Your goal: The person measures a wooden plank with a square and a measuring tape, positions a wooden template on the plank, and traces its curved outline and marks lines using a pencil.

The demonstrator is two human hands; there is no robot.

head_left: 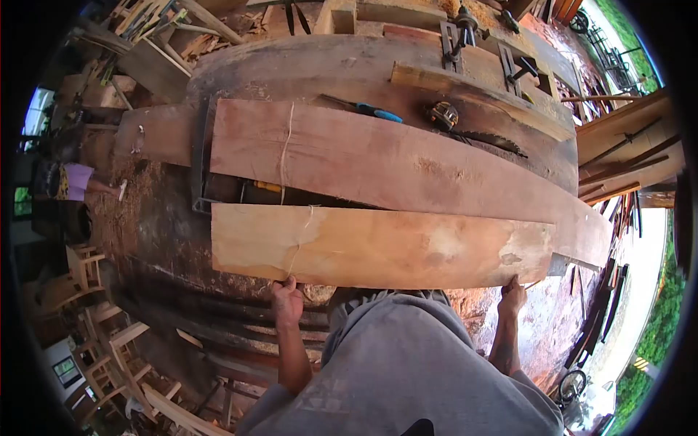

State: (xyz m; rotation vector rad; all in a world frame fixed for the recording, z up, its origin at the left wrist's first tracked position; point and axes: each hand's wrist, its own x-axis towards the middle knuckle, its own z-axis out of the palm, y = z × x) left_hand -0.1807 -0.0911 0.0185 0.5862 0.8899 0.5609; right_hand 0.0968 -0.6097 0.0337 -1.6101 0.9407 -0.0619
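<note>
Nearest the camera, a loose grey cloth shirt (407, 356) covers the wearer's torso. Just beyond it lies a long, flat, pale honey-coloured wooden board (378, 243), set crosswise before the body, with darker stains toward its right end. Both hands grip its near edge: the left hand (288, 299) pinches it left of the middle, thumb on the upper face, and the right hand (513, 296) pinches it close to the right end. The fingers underneath are hidden.

Behind it stretches a longer reddish-brown wooden plank (363, 160), narrowing to the right. A dark gap between the 2 boards widens leftward, and a tool with a yellow-orange handle (267, 187) shows inside it. Thin pale string (287, 149) lies across the reddish-brown plank.

Past the far edge of that plank, on a broad, dusty brown workbench (291, 62), are a tool with a bright blue handle (385, 114), a black-and-yellow tape measure (442, 115) and a toothed saw blade (498, 142). Farther off stand 2 black metal clamps (516, 73). At far left, a person in purple shorts (77, 182) is partly visible.
</note>
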